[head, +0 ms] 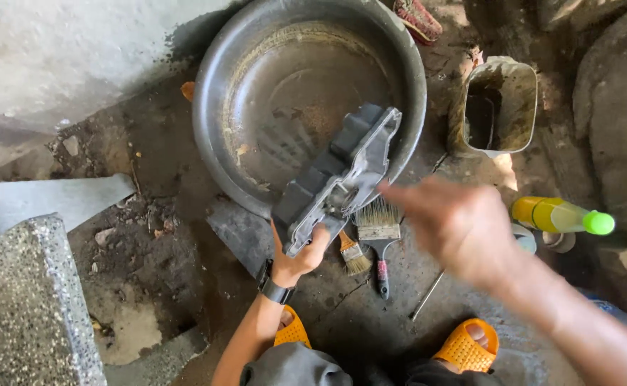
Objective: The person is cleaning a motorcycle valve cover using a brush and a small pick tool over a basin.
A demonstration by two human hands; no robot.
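My left hand [300,256] grips the lower end of a grey metal engine cover [338,175] and holds it tilted over the rim of a large round metal basin [213,93]. My right hand [456,221] is raised beside it, blurred, fingers stretched toward the cover and holding nothing. Two paintbrushes lie on the ground just below the cover: a wide one with a dark and red handle [379,232] and a small orange-handled one [353,254]. A dark watch band sits on my left wrist.
A dirty cut-open plastic container [500,107] stands at the upper right. A yellow bottle with a green cap [560,216] lies at the right. A thin metal rod [428,294] lies near my orange sandals [465,349]. Stone slabs [27,300] sit at the left.
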